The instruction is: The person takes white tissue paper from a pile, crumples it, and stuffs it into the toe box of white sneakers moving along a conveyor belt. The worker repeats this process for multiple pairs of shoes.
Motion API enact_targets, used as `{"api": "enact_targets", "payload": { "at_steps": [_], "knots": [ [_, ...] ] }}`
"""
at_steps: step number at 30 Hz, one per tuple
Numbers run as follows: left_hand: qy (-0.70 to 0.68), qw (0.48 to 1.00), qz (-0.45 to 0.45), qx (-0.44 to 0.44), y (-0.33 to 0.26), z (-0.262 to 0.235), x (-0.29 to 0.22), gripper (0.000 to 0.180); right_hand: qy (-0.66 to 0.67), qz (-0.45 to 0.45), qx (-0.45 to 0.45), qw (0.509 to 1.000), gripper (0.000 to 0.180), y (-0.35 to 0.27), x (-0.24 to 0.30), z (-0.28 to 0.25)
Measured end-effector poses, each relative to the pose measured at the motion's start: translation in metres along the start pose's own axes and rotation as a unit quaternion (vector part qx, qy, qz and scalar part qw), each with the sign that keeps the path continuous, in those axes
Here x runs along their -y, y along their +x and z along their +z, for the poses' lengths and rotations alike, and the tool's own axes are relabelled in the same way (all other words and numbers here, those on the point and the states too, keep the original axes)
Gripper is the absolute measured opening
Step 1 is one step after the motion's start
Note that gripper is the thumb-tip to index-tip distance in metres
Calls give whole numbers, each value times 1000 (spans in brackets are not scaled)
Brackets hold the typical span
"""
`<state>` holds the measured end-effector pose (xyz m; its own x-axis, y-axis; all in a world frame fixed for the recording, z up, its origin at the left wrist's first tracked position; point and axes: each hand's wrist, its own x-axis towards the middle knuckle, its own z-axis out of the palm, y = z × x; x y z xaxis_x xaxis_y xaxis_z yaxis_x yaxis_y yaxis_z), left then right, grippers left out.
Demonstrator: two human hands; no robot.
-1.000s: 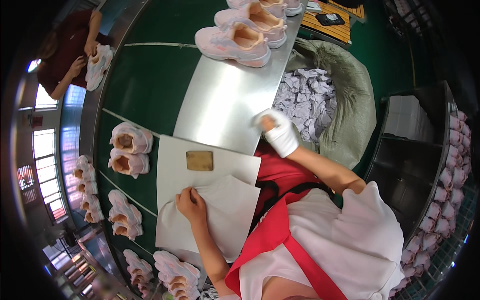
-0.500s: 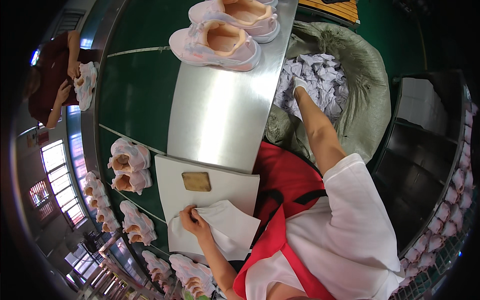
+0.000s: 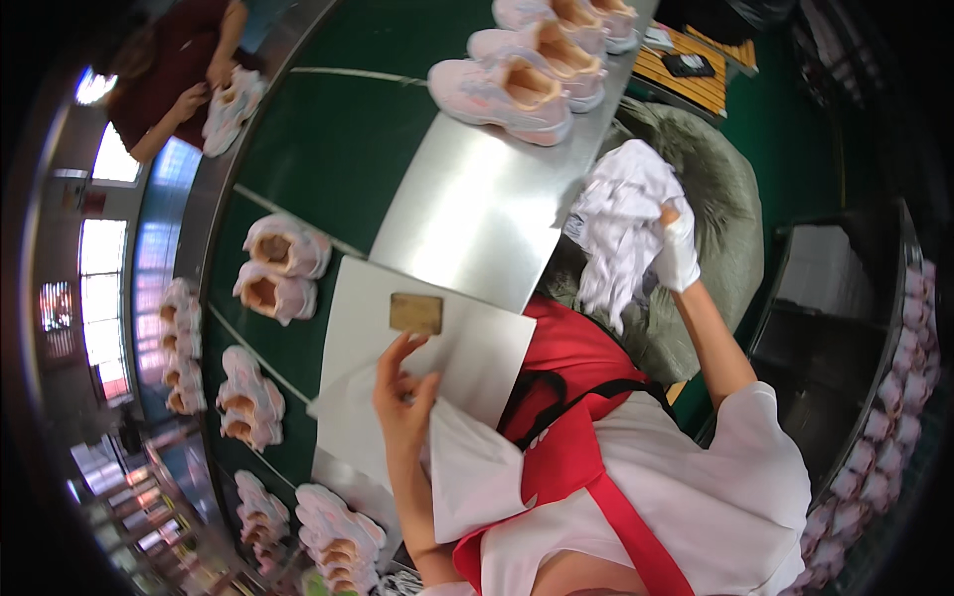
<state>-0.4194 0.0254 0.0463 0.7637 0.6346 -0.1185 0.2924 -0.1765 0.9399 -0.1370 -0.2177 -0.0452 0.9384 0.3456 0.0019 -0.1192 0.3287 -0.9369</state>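
Observation:
My left hand point(image 3: 405, 392) hovers over a white board point(image 3: 360, 313), its fingers apart and curved, holding nothing I can see. The index fingertip is at the near edge of a small brownish-yellow block point(image 3: 416, 314); I cannot tell if they touch. Beside that forearm is a white sheet point(image 3: 472, 462), partly hidden. My right hand point(image 3: 679, 248), in a white glove that leaves fingertips bare, grips a large bunch of crumpled white paper point(image 3: 628, 214). This bunch is raised above a big grey-green sack point(image 3: 730, 219).
Pale pink sneakers point(image 3: 502, 97) stand on the steel counter point(image 3: 467, 199) at the far end. More sneakers point(image 3: 283, 268) sit on the green conveyor point(image 3: 328, 139) to the left. Across it a person point(image 3: 184, 74) handles a shoe. A dark rack point(image 3: 820, 328) stands right.
My right hand has come up out of the sack with a bunch of crumpled paper. The left hand has released the white sheet and moved toward the block. The whole view has shifted.

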Motion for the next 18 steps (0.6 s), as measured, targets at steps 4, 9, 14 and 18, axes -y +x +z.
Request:
{"api": "enact_targets", "payload": {
  "at_steps": [4,9,14,18],
  "knots": [
    [-108,985,-31,129,10,9,-24,81,-200,-94,240,945,25,-40,38,127],
    [-192,980,-44,-27,7,-19,-13,34,-74,-5,352,933,48,-74,32,222],
    [-111,984,-48,-127,-22,-65,14,8,-145,125,372,908,36,-57,6,235],
    [-82,977,-26,-194,-41,-94,25,8,-145,226,360,894,24,-41,4,234]
  ]
}}
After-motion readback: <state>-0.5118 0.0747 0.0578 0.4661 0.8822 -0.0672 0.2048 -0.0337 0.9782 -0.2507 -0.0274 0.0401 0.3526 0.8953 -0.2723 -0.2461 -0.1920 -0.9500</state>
